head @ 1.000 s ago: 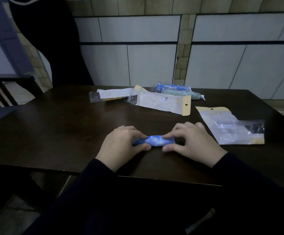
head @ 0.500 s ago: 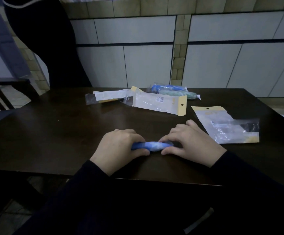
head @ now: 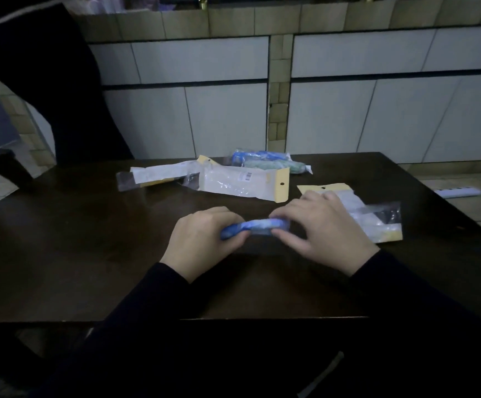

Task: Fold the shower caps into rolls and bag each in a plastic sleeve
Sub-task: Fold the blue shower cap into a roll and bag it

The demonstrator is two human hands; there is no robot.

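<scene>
Gripping blue roll [head: 258, 226]: both curled hands.

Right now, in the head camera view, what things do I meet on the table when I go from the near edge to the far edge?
Near to far: left hand and right hand holding the blue roll → white sleeve with a yellow end → bagged blue and green rolls at the far edge.
</scene>
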